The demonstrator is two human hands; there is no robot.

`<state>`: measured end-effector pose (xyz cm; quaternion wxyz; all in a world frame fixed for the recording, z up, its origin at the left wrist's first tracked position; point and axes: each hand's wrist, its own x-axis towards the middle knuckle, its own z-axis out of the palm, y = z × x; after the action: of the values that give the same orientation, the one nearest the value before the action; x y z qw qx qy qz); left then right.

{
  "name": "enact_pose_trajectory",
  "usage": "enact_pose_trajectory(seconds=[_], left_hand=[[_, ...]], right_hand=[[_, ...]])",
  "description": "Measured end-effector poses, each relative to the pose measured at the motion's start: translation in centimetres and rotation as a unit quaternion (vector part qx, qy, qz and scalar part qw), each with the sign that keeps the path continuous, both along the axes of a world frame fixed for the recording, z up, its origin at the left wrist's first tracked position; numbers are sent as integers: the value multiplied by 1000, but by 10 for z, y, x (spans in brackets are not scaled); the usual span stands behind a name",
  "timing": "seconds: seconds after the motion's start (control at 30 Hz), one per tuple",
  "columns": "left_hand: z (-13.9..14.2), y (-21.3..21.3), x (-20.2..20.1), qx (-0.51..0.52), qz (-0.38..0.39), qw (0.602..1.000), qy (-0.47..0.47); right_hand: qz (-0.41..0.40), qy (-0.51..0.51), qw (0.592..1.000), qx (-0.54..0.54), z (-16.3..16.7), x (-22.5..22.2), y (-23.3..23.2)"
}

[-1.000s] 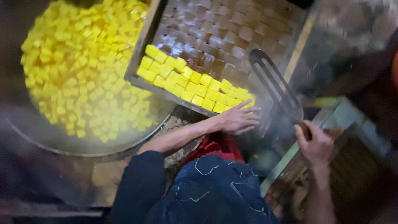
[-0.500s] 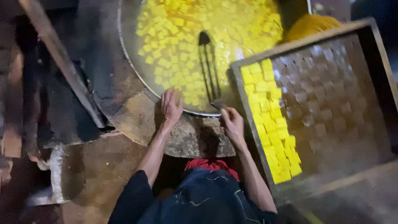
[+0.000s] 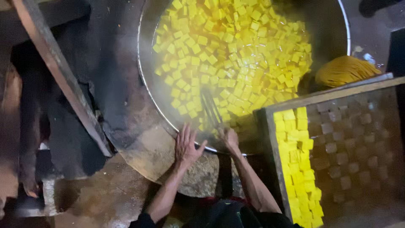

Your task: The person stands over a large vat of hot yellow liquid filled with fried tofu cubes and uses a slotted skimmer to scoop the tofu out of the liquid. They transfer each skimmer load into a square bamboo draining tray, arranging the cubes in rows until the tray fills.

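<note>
The right hand is closed around the handle end of a dark slotted skimmer, whose flat pronged head reaches out over the near edge of the big metal pan and into the floating yellow cubes. The left hand lies flat with fingers spread wide, holding nothing, on the rough stone surround just at the pan's near rim, beside the skimmer hand.

Taking the pan as the landmark: it is crowded with yellow cubes in steaming liquid, most of them toward its far and right side, with a clearer patch of liquid along its left wall. Just to the right of the pan, with one corner overlapping its rim, lies a wooden tray. Only the strip of the tray nearest the pan carries a column of lifted cubes; the rest of its gridded floor is bare. By that showing, the moving of cubes from pan to tray looks to be at an early stage, with by far the greater share still in the pan.

Behind the tray, against the pan's right rim, sits a bunched yellow cloth. Left of the pan a wooden beam slants across the dark, sooty floor.
</note>
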<state>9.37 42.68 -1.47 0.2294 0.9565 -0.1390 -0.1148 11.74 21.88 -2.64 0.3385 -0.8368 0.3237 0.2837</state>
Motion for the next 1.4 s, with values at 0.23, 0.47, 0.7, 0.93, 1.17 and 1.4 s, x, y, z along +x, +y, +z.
enact_pose_trajectory(seconds=[0.23,0.47,0.7,0.93,1.17,1.4], left_hand=[[4,6,1,-23,28,999,41],[-3,10,3,-63,27,998,0],[-13,10,1,-75,21,997,-15],[-2,11,5,-80,35,996,-11],[15,7,-16,-40,16,999,-29],[4,12,-37,-30,6,996,-85]], right_hand=[[-127,-114,984,57,-40,92,53],[108,-162,975,-108,-40,165,-22],[94,-199,974,-46,-61,205,-4],[-39,-295,936,188,-40,198,33],[-165,-330,893,259,85,66,-24],[-189,-323,927,24,189,-138,-172]])
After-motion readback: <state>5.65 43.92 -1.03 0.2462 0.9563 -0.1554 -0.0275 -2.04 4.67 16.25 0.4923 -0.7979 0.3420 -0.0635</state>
